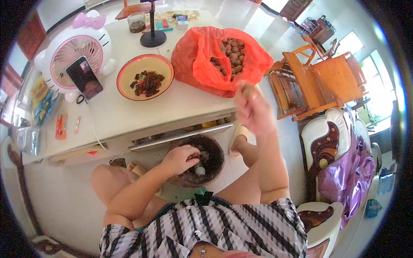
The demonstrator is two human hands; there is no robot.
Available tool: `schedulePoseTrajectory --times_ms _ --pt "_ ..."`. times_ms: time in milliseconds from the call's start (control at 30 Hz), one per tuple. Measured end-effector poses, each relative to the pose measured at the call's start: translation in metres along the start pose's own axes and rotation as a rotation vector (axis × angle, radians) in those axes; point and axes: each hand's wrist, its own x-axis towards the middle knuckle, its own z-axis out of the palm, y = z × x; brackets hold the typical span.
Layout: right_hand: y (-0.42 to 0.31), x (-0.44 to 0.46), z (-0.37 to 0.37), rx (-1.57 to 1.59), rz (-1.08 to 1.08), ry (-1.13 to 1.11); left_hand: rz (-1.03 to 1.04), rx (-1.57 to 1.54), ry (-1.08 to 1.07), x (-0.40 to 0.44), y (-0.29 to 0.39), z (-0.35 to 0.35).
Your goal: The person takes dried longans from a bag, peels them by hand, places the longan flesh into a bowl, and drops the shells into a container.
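Note:
My left hand (pixel 181 159) is over a dark round tub (pixel 215 148) between my knees, its fingers curled; what they hold, if anything, is hidden. A pale cylindrical object (pixel 199 170) lies in the tub beside that hand. My right hand (pixel 254 111) is raised at the table's right edge, just below a red plastic bag (pixel 187 56) of round brown nuts (pixel 232 52). It is blurred, and a brownish shape shows at its fingertips. Left of the bag sits a cream bowl with a red rim (pixel 129 69), holding dark brown pieces (pixel 148 84).
On the white table (pixel 124 112) stand a pink and white fan (pixel 60 56), a phone (pixel 84 77), a black stand (pixel 153 38) and a glass jar (pixel 137 23). Wooden chairs (pixel 335 77) are at the right. Below the tabletop, a drawer (pixel 180 136) is open.

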Motion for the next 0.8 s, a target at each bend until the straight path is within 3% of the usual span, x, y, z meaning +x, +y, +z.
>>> schedulePoseTrajectory --times_ms 67,133,167,233,267,300,333,400,433,467,533,567,667,800 --pt "0.032 -0.025 0.024 -0.581 0.087 0.26 -0.003 -0.223 0.126 0.003 0.0 0.006" --pt "0.085 -0.041 0.01 -0.643 0.118 0.111 -0.008 -0.57 0.188 0.007 -0.006 0.013" --pt "0.103 -0.049 0.013 -0.696 0.205 0.133 -0.064 -0.865 0.123 0.009 -0.012 0.016" --pt "0.141 -0.065 0.01 -0.741 0.249 0.155 -0.097 -1.06 0.069 0.004 -0.006 0.011" --pt "0.16 -0.073 0.009 -0.729 0.214 0.175 -0.007 -0.965 0.04 -0.001 0.005 0.006" --pt "0.167 -0.082 0.013 -0.706 0.296 0.174 0.158 -0.799 0.055 0.002 -0.01 0.023" --pt "0.173 -0.088 0.017 -0.691 0.375 0.185 0.189 -0.729 0.055 0.0 -0.016 0.038" --pt "0.195 -0.089 0.025 -0.469 0.308 0.219 0.073 -0.885 0.064 -0.017 -0.008 0.043" --pt "0.209 -0.087 0.016 -0.658 0.181 0.114 0.04 -0.964 0.085 -0.019 -0.015 0.053" --pt "0.222 -0.087 0.006 -0.45 0.268 0.267 -0.007 -1.034 0.104 -0.015 -0.025 0.06" --pt "0.213 -0.083 0.033 -0.058 0.445 0.565 -0.09 -0.894 0.15 -0.02 -0.016 0.052" --pt "0.192 -0.085 0.018 -0.142 0.674 0.382 -0.131 -0.82 0.169 -0.02 -0.014 0.049" --pt "0.18 -0.077 0.044 0.009 0.69 0.698 0.123 -0.239 0.232 -0.015 -0.031 0.048" --pt "0.189 -0.083 0.016 -0.16 0.56 0.544 0.04 -0.535 0.127 -0.01 -0.028 0.041"
